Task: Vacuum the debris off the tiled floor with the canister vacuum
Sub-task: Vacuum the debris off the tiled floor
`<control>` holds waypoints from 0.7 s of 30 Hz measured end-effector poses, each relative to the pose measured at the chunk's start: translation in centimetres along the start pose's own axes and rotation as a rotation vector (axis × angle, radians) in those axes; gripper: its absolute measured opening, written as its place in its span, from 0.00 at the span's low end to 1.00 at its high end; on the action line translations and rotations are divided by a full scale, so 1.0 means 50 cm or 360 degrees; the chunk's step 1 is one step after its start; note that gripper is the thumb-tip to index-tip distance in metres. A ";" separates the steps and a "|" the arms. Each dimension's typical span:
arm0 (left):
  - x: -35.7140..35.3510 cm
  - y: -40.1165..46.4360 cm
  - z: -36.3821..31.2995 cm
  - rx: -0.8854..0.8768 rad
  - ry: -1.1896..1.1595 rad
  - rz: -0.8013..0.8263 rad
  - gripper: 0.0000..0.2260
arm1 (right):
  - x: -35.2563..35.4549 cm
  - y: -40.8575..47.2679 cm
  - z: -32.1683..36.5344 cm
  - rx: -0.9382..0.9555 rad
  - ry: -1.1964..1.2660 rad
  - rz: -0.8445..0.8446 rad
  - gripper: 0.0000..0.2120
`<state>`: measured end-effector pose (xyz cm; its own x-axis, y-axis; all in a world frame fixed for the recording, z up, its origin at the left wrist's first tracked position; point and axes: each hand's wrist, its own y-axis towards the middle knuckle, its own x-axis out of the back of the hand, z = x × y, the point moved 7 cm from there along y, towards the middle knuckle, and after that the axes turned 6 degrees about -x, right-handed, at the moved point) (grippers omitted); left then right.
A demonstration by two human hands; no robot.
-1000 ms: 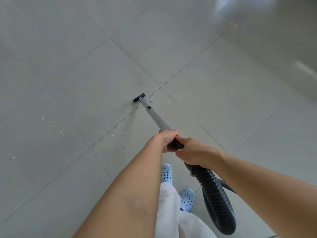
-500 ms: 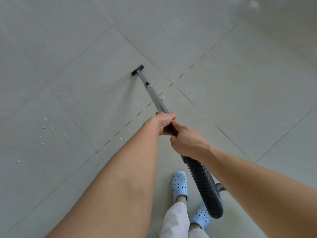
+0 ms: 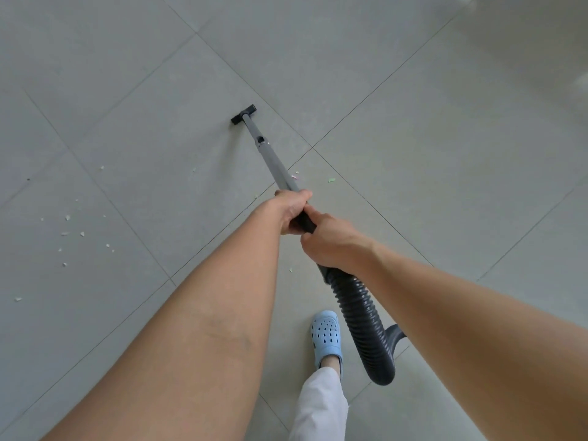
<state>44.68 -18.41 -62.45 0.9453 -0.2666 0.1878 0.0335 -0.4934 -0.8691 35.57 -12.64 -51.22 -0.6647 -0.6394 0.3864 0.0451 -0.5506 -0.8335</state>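
A grey vacuum wand (image 3: 270, 157) runs from my hands out to a small black nozzle (image 3: 243, 114) resting on the grey tiled floor (image 3: 429, 128). My left hand (image 3: 291, 210) grips the wand's upper end. Just behind it, my right hand (image 3: 331, 241) grips the black handle where the ribbed black hose (image 3: 362, 316) begins. Small pale debris (image 3: 68, 232) is scattered on the tile at the left. A few more bits (image 3: 331, 180) lie beside the wand. The canister is out of view.
My blue clog (image 3: 326, 337) and white trouser leg (image 3: 319, 409) stand right under the hose loop. Dark grout lines cross the floor diagonally. A bright reflection marks the floor at the top right.
The nozzle has slid forward across the grout line onto the far tile, past the bits near the joint. Both hands kept their grip and I have stepped forward.
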 end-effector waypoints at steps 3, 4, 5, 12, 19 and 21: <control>-0.038 -0.038 0.047 0.0019 -0.0010 0.0012 0.18 | -0.023 -0.047 -0.049 -0.0029 0.0075 0.0057 0.33; -0.053 -0.056 0.061 0.0015 -0.0013 0.0012 0.19 | -0.029 -0.065 -0.067 -0.0029 0.0084 0.0058 0.33; -0.066 -0.074 0.075 0.0010 -0.0003 0.0014 0.20 | -0.037 -0.083 -0.083 -0.0027 0.0087 0.0062 0.33; -0.180 -0.203 0.205 0.0024 -0.0001 0.0081 0.18 | -0.109 -0.230 -0.223 -0.0053 0.0098 0.0029 0.34; -0.333 -0.326 0.338 0.0042 -0.0105 0.0221 0.15 | -0.168 -0.383 -0.385 -0.0153 -0.0147 -0.0121 0.36; -0.368 -0.358 0.357 0.0020 -0.0065 0.0245 0.13 | -0.177 -0.414 -0.424 -0.0186 -0.0139 -0.0128 0.36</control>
<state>32.46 10.08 -58.51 0.9519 -0.3045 0.0335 -0.1091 -0.4391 -0.8918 24.69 15.79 -45.78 -0.5952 -0.6426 0.4825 -0.0963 -0.5391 -0.8367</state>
